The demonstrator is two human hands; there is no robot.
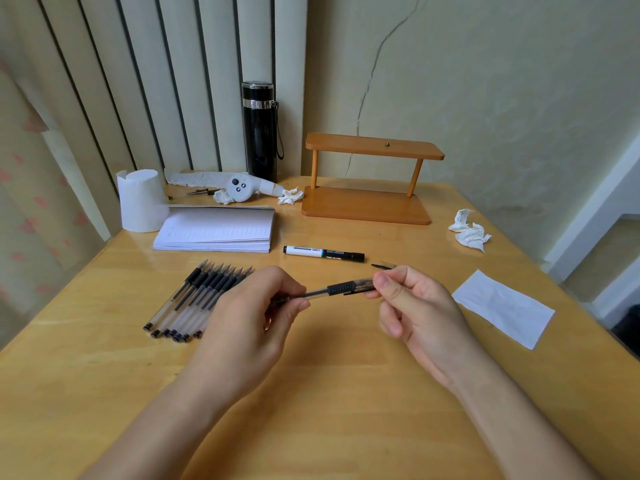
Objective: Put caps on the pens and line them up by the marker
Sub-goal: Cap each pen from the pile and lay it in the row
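Note:
Above the table's middle I hold one clear pen (323,291) level between both hands. My left hand (256,306) pinches its barrel end. My right hand (412,299) grips the clear cap (362,285) that covers its tip end, just past the black grip. Several uncapped pens (197,299) lie side by side at the left, tips pointing away from me. The black-and-white marker (323,253) lies crosswise beyond my hands. A loose cap (382,265) lies right of the marker, partly behind my right fingers.
A wooden table (329,375) carries an open notebook (216,228), a paper roll (140,200), a black flask (259,133), a small wooden shelf (367,181), crumpled tissues (469,230) and a white paper slip (504,308) at the right.

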